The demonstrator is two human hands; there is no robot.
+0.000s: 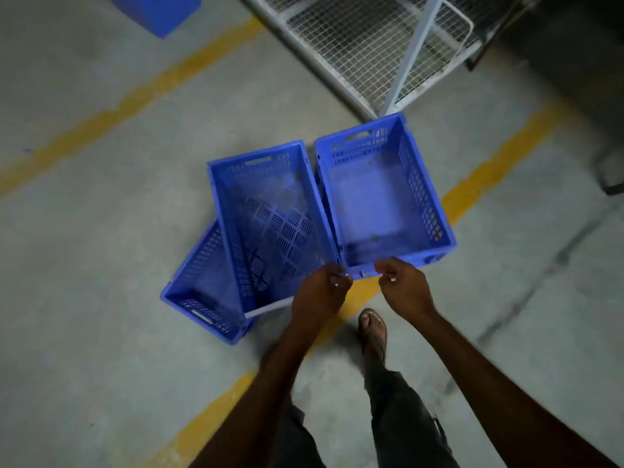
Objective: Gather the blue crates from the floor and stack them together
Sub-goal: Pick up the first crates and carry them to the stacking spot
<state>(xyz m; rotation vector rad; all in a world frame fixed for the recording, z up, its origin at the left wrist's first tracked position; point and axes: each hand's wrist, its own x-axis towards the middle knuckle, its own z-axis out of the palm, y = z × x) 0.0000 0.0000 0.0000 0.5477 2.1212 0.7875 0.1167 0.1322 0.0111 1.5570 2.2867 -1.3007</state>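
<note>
Three blue perforated crates lie together on the concrete floor. The right crate (378,197) has a solid bottom, and both hands grip its near rim: my left hand (320,295) at the near left corner, my right hand (403,288) a little to the right. The middle crate (270,217) rests tilted across the left crate (202,288), which lies askew beneath it. The middle crate's right wall touches the held crate. Another blue crate (158,11) shows at the top left edge, partly out of view.
A white wire-mesh rack (371,52) with an upright post stands just behind the crates. Yellow painted lines (499,167) cross the floor. My sandalled foot (373,332) is planted below the hands. Dark equipment (574,62) fills the top right.
</note>
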